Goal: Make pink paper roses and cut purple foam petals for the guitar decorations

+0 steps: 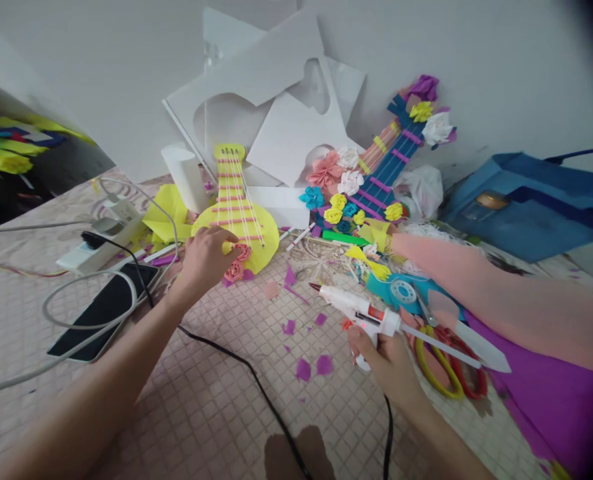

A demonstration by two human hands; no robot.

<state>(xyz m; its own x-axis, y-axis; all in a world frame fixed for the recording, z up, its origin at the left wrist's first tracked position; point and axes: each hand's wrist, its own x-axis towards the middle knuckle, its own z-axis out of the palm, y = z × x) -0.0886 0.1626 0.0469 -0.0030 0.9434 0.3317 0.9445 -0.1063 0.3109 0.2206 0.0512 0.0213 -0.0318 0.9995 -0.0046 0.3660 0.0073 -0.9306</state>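
My right hand is wrapped round the grip of a white hot glue gun. The gun's dark nozzle points left over the table, and a long glue stick sticks out behind it. My left hand has its fingers curled at the lower body of a yellow toy guitar. They pinch around pink paper flowers at the guitar's lower edge, with bits of purple paper beneath. White strings and pink strips run along the guitar's neck, which leans up at the back. My left fingers partly hide the guitar body.
A blue flower-covered guitar leans against the wall beside white cut boards. Scissors and crepe paper lie right. A phone, a power strip and cables are left. A black cord crosses the table; purple scraps lie midway.
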